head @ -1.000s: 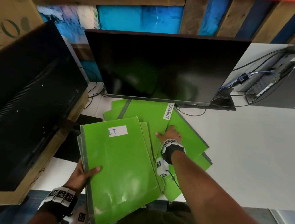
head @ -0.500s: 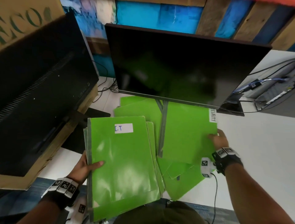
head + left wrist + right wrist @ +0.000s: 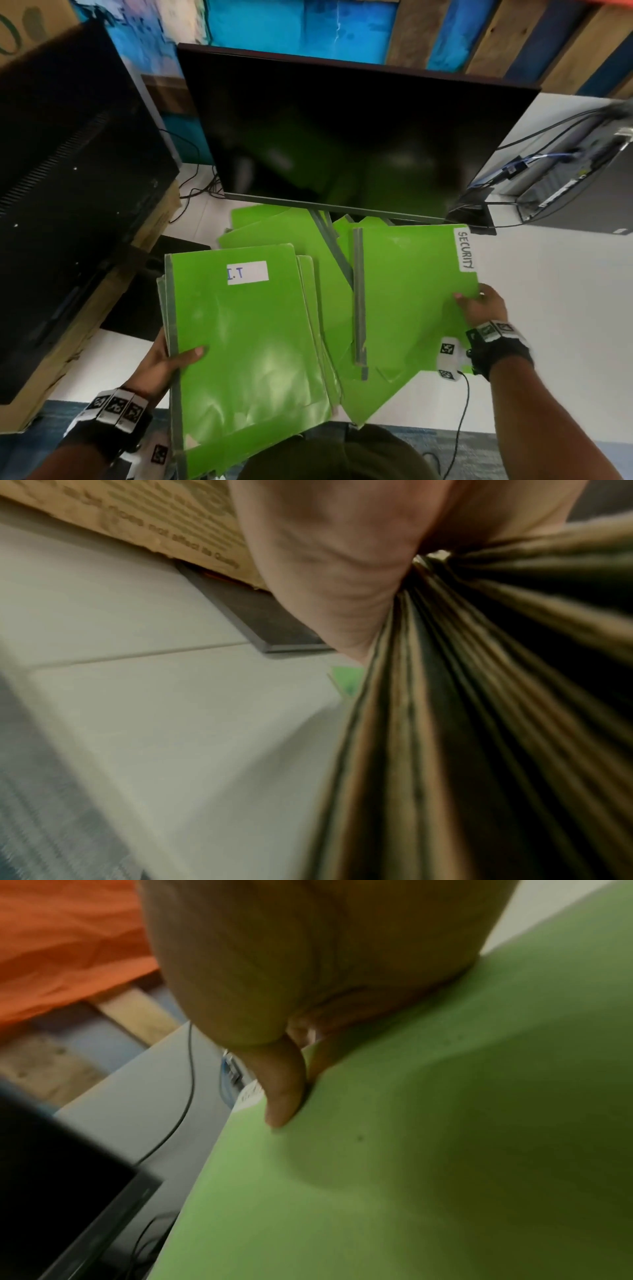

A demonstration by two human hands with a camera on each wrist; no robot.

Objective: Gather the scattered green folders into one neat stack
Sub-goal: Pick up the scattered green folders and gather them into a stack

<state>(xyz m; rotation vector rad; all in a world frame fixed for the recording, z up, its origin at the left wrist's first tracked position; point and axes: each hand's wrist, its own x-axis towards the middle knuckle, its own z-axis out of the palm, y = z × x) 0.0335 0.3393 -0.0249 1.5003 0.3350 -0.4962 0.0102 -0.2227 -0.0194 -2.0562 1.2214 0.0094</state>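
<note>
Green folders are split between both hands: the left hand point(image 3: 161, 363) grips a stack of them point(image 3: 246, 349) by its spine edge, thumb on the cover labelled I.T, while the right hand point(image 3: 481, 305) pinches the outer edge of the SECURITY folder point(image 3: 411, 294) (thumb on top, fingers underneath). More loose folders point(image 3: 274, 229) lie fanned on the white desk point(image 3: 548, 325) under a dark monitor point(image 3: 342, 137). A cardboard box point(image 3: 150, 222) sits left, with painted wooden planks point(image 3: 496, 34) behind.

White desk surface point(image 3: 548, 308) carries a dark flat monitor point(image 3: 342, 137) on a stand. Behind: blue-painted and bare wooden wall planks point(image 3: 496, 37). Large black unit on brown cardboard box point(image 3: 44, 387) at left.
</note>
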